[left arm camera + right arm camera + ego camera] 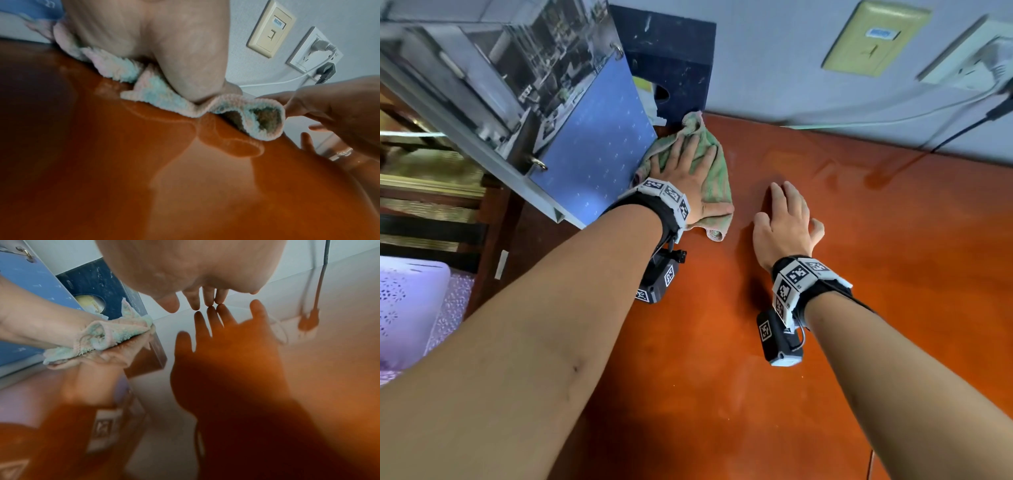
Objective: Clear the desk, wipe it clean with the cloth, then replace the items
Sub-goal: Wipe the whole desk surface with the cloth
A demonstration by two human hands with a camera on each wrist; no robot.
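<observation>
A green-and-pink cloth (714, 186) lies bunched on the glossy orange-brown desk (825, 342), near its far left corner. My left hand (688, 161) presses flat on the cloth with straight fingers; in the left wrist view the palm (154, 40) bears down on the cloth (156, 92), whose edge curls up. To the right of the cloth, my right hand (784, 209) rests its straight fingertips (207, 301) on the bare desk and holds nothing. The right wrist view shows the cloth (115, 335) under the left hand (51, 321).
A blue ring-bound desk calendar (599, 144) leans right beside the cloth on the left. A dark blue tissue box (674, 61) stands behind it against the wall. Wall sockets (876, 37) and a black cable (962, 130) are at the back right. Purple bedding (410, 308) lies left of the desk.
</observation>
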